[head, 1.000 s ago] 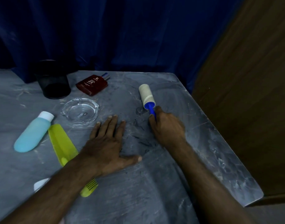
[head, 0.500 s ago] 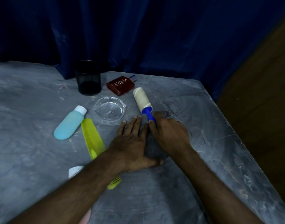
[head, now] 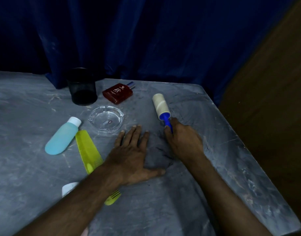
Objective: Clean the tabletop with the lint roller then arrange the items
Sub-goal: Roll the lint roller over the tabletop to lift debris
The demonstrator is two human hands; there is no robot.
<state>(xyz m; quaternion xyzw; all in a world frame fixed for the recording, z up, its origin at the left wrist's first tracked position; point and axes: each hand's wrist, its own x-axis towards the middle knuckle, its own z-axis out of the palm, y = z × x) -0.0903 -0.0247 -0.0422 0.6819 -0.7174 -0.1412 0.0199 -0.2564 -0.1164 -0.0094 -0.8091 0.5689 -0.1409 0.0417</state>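
Observation:
My right hand (head: 183,140) grips the blue handle of the lint roller (head: 160,105), whose cream roll lies on the grey tabletop (head: 206,167) pointing away from me. Flat on the table to the left of it rests my left hand (head: 132,157), fingers spread and empty. Left of the hands lie a clear glass ashtray (head: 106,119), a light blue bottle (head: 62,136) with a white cap, and a yellow-green comb (head: 90,154) partly under my left forearm. A dark red perfume bottle (head: 118,93) and a black mesh cup (head: 82,86) are at the back.
A small white object (head: 68,188) peeks out beside my left forearm. Dark blue curtain (head: 146,40) hangs behind the table. The table's right edge (head: 258,160) runs diagonally beside a brown wooden surface (head: 274,99). Dark smudges mark the tabletop between my hands.
The roller has shifted a little to the right and away from the ashtray. My left hand stays flat with a slightly wider gap to the right hand. The view has panned.

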